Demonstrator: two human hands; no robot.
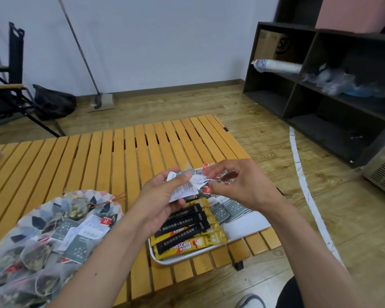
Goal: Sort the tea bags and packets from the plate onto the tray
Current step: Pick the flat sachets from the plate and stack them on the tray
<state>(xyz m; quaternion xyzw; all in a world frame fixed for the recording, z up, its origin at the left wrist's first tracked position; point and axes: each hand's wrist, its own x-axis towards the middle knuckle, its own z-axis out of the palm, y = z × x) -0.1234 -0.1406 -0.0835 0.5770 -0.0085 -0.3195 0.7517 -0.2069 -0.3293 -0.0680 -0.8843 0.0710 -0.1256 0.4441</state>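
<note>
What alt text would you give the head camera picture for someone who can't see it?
A person's left hand and right hand hold small packets over a white tray of black sticks, yellow Nescafe sticks and grey packets on a slatted wooden table. A patterned plate at left is heaped with tea bags.

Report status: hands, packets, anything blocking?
Left hand and right hand both pinching white packets above tray. Plate heaped with tea bags, unsorted. Nothing in the way.
</note>
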